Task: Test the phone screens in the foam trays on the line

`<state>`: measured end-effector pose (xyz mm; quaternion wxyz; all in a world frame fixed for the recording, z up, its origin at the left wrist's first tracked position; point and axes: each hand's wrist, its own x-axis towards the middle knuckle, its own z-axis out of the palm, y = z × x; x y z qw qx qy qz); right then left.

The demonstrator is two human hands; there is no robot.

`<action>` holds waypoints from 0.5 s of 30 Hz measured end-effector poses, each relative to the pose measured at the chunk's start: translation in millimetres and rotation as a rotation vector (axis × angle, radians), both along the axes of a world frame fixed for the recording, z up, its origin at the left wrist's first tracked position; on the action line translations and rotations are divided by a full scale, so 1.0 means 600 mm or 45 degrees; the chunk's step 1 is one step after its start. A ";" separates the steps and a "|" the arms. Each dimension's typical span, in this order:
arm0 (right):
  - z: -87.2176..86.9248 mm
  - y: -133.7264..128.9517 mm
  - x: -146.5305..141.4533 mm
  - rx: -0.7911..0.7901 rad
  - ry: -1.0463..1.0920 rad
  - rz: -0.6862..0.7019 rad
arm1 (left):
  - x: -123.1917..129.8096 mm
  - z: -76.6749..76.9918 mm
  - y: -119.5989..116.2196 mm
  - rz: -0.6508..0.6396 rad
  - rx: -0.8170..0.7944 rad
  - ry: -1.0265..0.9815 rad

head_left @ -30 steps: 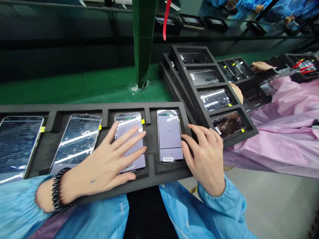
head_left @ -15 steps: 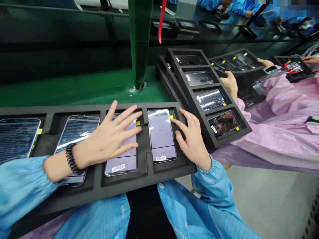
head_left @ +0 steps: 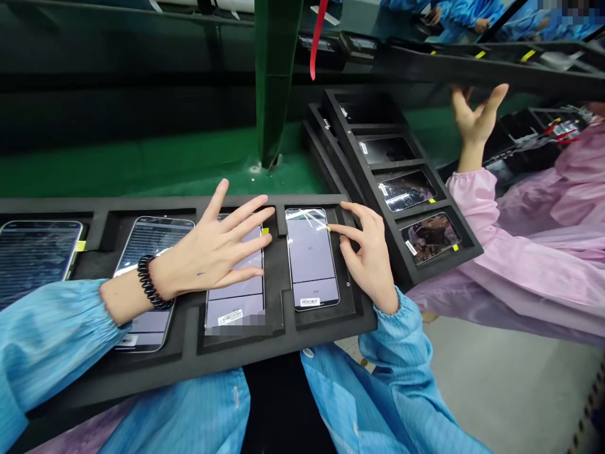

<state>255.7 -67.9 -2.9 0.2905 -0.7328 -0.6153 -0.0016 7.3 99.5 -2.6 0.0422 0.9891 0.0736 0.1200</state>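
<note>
A long black foam tray [head_left: 189, 359] lies across my lap and holds several phones in slots. My left hand [head_left: 215, 249], fingers spread, rests flat over the third phone [head_left: 235, 296]. My right hand [head_left: 368, 255] sits beside the rightmost phone [head_left: 312, 261], with its index fingertip touching the yellow tab at that phone's upper right corner. Two more phones [head_left: 142, 252] lie in the slots to the left. Both of my sleeves are blue, and a black bead bracelet circles my left wrist.
A stack of black trays [head_left: 401, 189] with phones stands to the right on the green belt. A co-worker in a pink sleeve [head_left: 496, 208] lifts another long tray [head_left: 472, 66] overhead with a raised hand [head_left: 475, 120]. A green post [head_left: 274, 75] rises behind my tray.
My left hand slid up the third phone. My right hand moved from the tray's right edge to the yellow tab. The co-worker's hand rose, lifting a tray.
</note>
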 end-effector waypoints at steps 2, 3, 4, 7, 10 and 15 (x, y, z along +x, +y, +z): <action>0.000 0.000 0.000 0.010 0.023 -0.014 | -0.001 0.000 -0.001 0.018 0.016 0.013; -0.001 0.001 0.000 0.014 0.034 -0.021 | -0.001 0.000 -0.001 0.024 0.021 0.019; -0.001 0.001 0.000 0.014 0.044 -0.029 | -0.002 -0.001 -0.001 0.028 0.025 0.024; -0.002 0.001 -0.001 0.017 0.064 -0.047 | -0.004 -0.005 -0.001 0.031 0.020 0.023; -0.002 0.001 0.000 0.022 0.089 -0.056 | -0.004 -0.006 -0.002 0.033 0.001 -0.003; 0.000 0.003 0.006 0.002 0.185 0.048 | -0.002 0.001 -0.004 0.035 0.045 0.004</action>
